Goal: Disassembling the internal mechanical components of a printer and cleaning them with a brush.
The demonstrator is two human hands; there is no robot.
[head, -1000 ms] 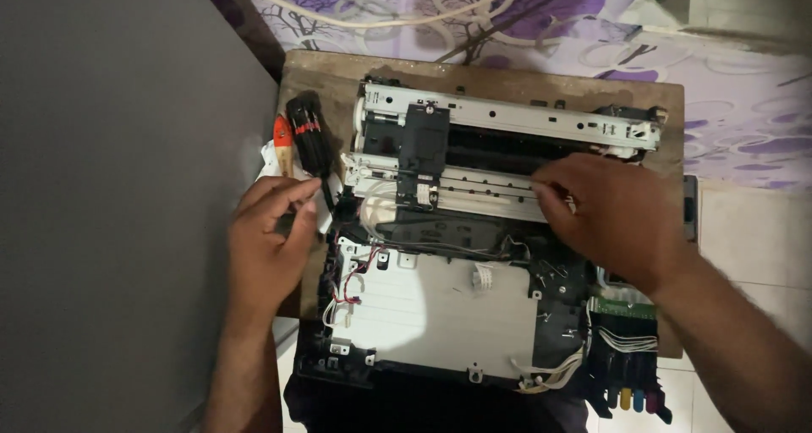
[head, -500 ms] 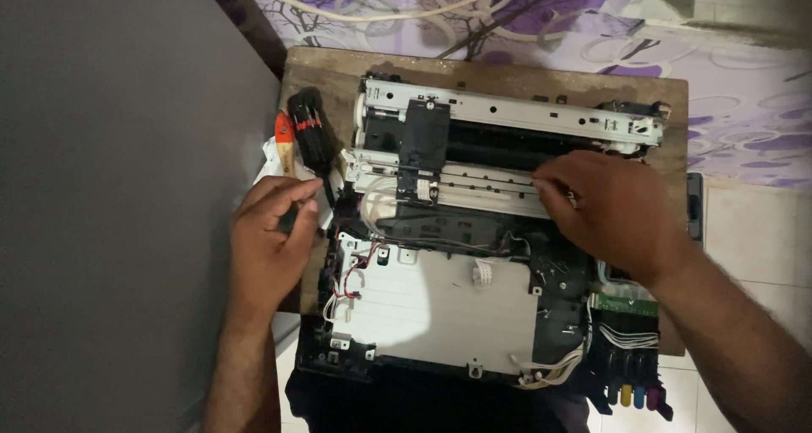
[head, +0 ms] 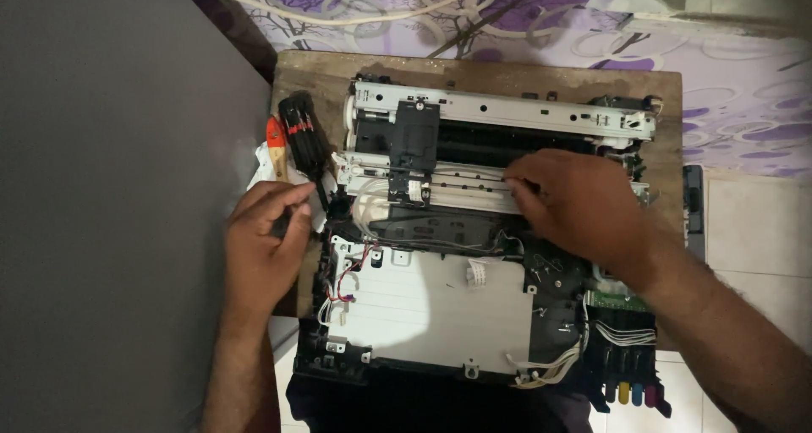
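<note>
While the head view looks straight down, an opened printer (head: 457, 255) with its cover off sits on a small wooden bench (head: 524, 73), and everything else gets placed from that printer. Right hand (head: 584, 209) is down on the printer's middle, fingers curled and pressing on the white strip that runs across below the metal rail (head: 507, 112); whether they pinch anything there, I cannot tell. The black carriage (head: 413, 137) hangs on that rail toward the printer's left end, well apart from the right hand. Left hand (head: 264, 238) hovers at the printer's left edge, fingers bent and closed around something small and dark, thumb tucked in close; what it grips is too hidden to name. Just beyond that hand, beside the printer's left side, lie a black-handled screwdriver (head: 300, 137) and an orange-tipped tool (head: 276, 145) on a scrap of white cloth (head: 262, 167). At the printer's near right corner sits a row of coloured ink tanks (head: 630, 391). Behind the printer, purple-patterned fabric (head: 507, 19) and a pale cable (head: 338, 14).
</note>
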